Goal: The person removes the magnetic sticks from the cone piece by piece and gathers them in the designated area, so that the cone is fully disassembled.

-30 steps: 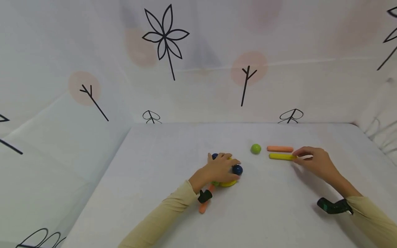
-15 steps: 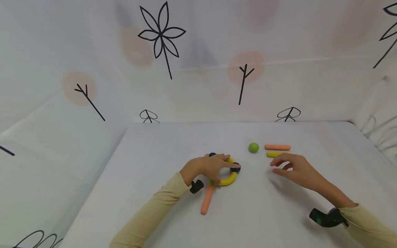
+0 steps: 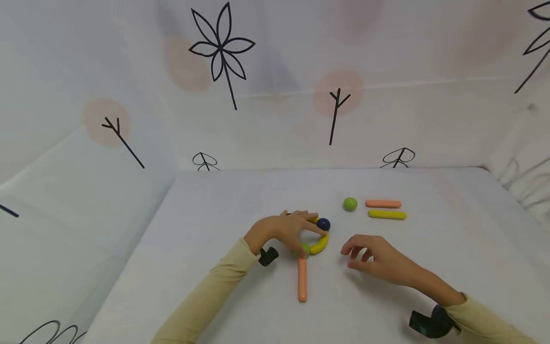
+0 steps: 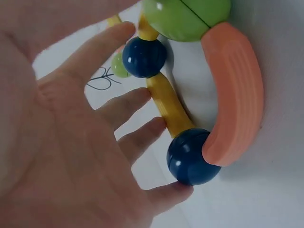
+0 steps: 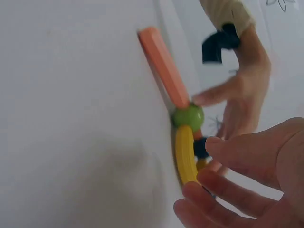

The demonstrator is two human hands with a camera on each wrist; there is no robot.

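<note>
On the white table, a ring of toy rods and balls lies under my left hand [image 3: 292, 231]. It joins a green ball [image 3: 305, 249], a curved yellow rod [image 3: 319, 244] and a blue ball [image 3: 323, 224]. The left wrist view adds a curved orange rod [image 4: 242, 99] and a second blue ball [image 4: 190, 159]. My spread left fingers touch the ring's outer side, with the thumb at the green ball. From that ball a straight orange rod [image 3: 302, 279] points toward me. My right hand [image 3: 382, 260] hovers to the right, loosely bent, holding nothing.
Farther back on the right lie a loose green ball [image 3: 350, 204], an orange rod [image 3: 384, 203] and a yellow rod [image 3: 387, 215]. A pale cloth backdrop [image 3: 275, 129] with plant drawings rises behind the table's far edge.
My right hand has left the loose yellow rod and come left and nearer, toward the ring. Under my left hand the ring has turned, and its straight orange rod has swung rightward.
</note>
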